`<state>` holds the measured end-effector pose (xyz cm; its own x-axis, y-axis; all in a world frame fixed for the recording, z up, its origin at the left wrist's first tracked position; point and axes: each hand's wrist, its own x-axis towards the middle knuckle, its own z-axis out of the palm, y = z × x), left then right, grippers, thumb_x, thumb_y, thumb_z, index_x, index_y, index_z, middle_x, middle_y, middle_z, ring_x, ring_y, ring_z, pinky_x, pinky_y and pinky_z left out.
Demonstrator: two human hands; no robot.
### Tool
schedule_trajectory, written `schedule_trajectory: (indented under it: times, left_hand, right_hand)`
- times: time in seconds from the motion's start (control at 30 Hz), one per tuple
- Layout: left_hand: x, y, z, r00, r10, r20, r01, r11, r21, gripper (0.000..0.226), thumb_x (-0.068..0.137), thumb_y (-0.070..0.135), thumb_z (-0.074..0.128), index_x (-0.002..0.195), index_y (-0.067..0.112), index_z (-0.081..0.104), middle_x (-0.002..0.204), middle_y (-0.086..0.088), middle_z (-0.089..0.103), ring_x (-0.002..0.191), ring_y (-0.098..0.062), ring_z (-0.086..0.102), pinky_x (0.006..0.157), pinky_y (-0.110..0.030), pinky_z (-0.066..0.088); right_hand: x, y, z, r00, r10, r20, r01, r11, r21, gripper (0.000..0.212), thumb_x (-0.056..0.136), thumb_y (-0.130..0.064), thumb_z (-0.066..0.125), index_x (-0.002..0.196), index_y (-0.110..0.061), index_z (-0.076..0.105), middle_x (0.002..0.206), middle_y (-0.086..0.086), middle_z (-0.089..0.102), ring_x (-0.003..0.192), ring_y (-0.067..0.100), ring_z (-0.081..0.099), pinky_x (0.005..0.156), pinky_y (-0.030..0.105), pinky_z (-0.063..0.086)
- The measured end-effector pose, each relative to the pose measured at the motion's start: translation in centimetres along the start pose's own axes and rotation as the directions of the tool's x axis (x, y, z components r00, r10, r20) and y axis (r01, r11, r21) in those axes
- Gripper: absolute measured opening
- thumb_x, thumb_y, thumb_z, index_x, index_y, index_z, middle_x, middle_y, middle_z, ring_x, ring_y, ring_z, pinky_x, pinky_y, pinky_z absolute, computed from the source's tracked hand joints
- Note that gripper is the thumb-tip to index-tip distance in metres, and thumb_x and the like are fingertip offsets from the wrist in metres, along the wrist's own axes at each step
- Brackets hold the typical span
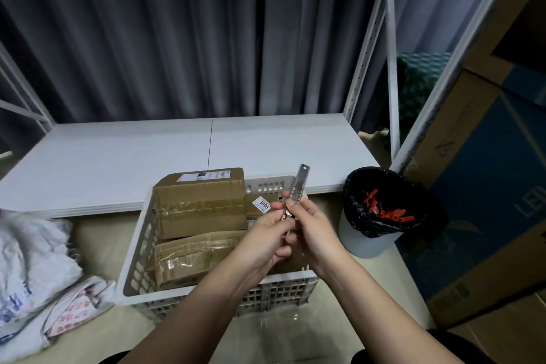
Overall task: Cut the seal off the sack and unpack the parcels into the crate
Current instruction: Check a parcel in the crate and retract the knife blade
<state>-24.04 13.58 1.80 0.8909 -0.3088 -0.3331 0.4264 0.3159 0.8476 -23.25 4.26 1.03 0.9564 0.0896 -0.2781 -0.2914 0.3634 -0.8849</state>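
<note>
A white plastic crate (136, 248) sits on the floor in front of me, filled with taped brown cardboard parcels (201, 204); one smaller parcel carries a tag reading 3005 (261, 204). Above the crate both hands meet around a metal utility knife (300, 183) that points up and away. My left hand (266, 238) grips its lower end. My right hand (310, 230) pinches the knife's body just above. White woven sacks (32, 260) lie crumpled on the floor at the left.
A low white shelf board (147, 156) runs behind the crate, with grey curtains behind it. A bin with a black liner (378, 210) holds several red seals on the right. Large cardboard boxes (487, 201) and a white rack upright (366, 47) stand at the right.
</note>
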Motion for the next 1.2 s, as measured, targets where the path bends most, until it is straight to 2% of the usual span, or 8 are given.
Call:
schedule_trajectory:
  times: [0.3, 0.4, 0.47, 0.63, 0.73, 0.83, 0.97, 1.2]
  left_hand:
    - [1.2, -0.7, -0.2, 0.993, 0.013, -0.120, -0.014, 1.000, -0.012, 0.035, 0.094, -0.011, 0.037, 0.122, 0.007, 0.045, 0.074, -0.005, 0.049, 0.038, 0.000, 0.039, 0.031, -0.011, 0.023]
    - [1.7, -1.1, -0.1, 0.987, 0.023, -0.162, -0.025, 1.000, -0.009, 0.031, 0.093, -0.013, 0.036, 0.116, 0.006, 0.040, 0.081, -0.008, 0.050, 0.036, -0.001, 0.041, 0.030, -0.012, 0.025]
    - [1.9, -1.6, -0.1, 0.979, 0.062, -0.193, -0.025, 0.981, 0.191, 0.027, 0.093, -0.012, 0.035, 0.107, 0.012, 0.034, 0.080, -0.007, 0.050, 0.034, -0.001, 0.042, 0.032, -0.013, 0.026]
    - [2.1, -4.4, -0.6, 0.952, 0.307, -0.008, -0.176, 0.565, 0.806, 0.024, 0.095, 0.011, 0.047, 0.113, 0.017, 0.033, 0.083, 0.001, 0.064, 0.052, -0.012, 0.058, 0.059, -0.029, 0.052]
    - [1.8, -3.5, -0.1, 0.920, 0.392, 0.011, -0.163, 0.357, 0.920, 0.033, 0.090, 0.027, 0.058, 0.121, 0.023, 0.048, 0.088, 0.007, 0.069, 0.084, -0.020, 0.066, 0.067, -0.026, 0.045]
    - [3.1, -2.7, 0.7, 0.869, 0.482, 0.109, -0.200, 0.142, 0.970, 0.036, 0.087, 0.033, 0.062, 0.122, 0.027, 0.057, 0.098, 0.008, 0.069, 0.096, -0.015, 0.063, 0.083, -0.027, 0.047]
    - [7.6, -2.6, 2.1, 0.868, 0.484, 0.107, -0.170, 0.088, 0.982, 0.035, 0.082, 0.038, 0.064, 0.115, 0.026, 0.060, 0.108, 0.007, 0.063, 0.105, -0.013, 0.059, 0.090, -0.030, 0.042]
    - [19.7, -5.5, 2.9, 0.912, 0.373, 0.172, -0.113, -0.176, 0.978, 0.035, 0.091, 0.039, 0.049, 0.122, 0.022, 0.052, 0.125, 0.001, 0.051, 0.120, -0.018, 0.048, 0.095, -0.034, 0.036]
  right_hand:
    - [0.3, 0.1, -1.5, 0.996, 0.022, 0.091, -0.011, 0.993, -0.119, 0.019, 0.096, -0.018, 0.053, 0.114, -0.015, 0.059, 0.070, 0.001, 0.058, 0.042, 0.003, 0.052, 0.043, 0.019, 0.052]
    - [0.0, -0.1, -2.0, 0.991, 0.037, 0.125, -0.012, 0.980, -0.198, 0.007, 0.095, -0.017, 0.056, 0.093, -0.011, 0.056, 0.057, -0.005, 0.056, 0.044, 0.005, 0.051, 0.044, 0.018, 0.052]
    - [0.1, 0.2, -2.5, 0.995, 0.014, 0.097, 0.013, 0.961, -0.276, 0.017, 0.094, -0.017, 0.057, 0.081, -0.011, 0.047, 0.049, -0.006, 0.054, 0.041, 0.007, 0.050, 0.041, 0.017, 0.046]
    - [1.2, 0.9, -3.9, 0.975, -0.195, -0.106, 0.084, 0.765, -0.639, 0.032, 0.088, -0.020, 0.064, 0.063, -0.014, 0.045, 0.047, -0.004, 0.047, 0.042, 0.009, 0.041, 0.047, 0.025, 0.033]
    - [1.2, 0.5, -4.5, 0.984, -0.046, -0.174, -0.029, 0.912, -0.408, 0.031, 0.090, -0.019, 0.062, 0.063, -0.016, 0.046, 0.058, 0.006, 0.050, 0.042, 0.008, 0.043, 0.042, 0.020, 0.035]
    - [2.2, -1.5, -5.8, 0.979, 0.142, -0.146, -0.185, 0.918, -0.350, 0.015, 0.095, -0.020, 0.055, 0.081, -0.015, 0.056, 0.069, 0.002, 0.062, 0.049, 0.006, 0.053, 0.048, 0.017, 0.048]
    - [5.9, -3.0, -9.3, 0.960, 0.270, -0.075, -0.280, 0.921, -0.272, 0.010, 0.097, -0.010, 0.046, 0.096, -0.014, 0.055, 0.086, 0.003, 0.068, 0.067, 0.010, 0.065, 0.069, 0.026, 0.057]
    - [15.3, -0.6, -15.4, 0.937, 0.247, -0.248, -0.294, 0.940, -0.175, 0.025, 0.098, -0.022, 0.049, 0.078, -0.015, 0.061, 0.056, -0.006, 0.065, 0.044, 0.001, 0.055, 0.046, 0.013, 0.046]
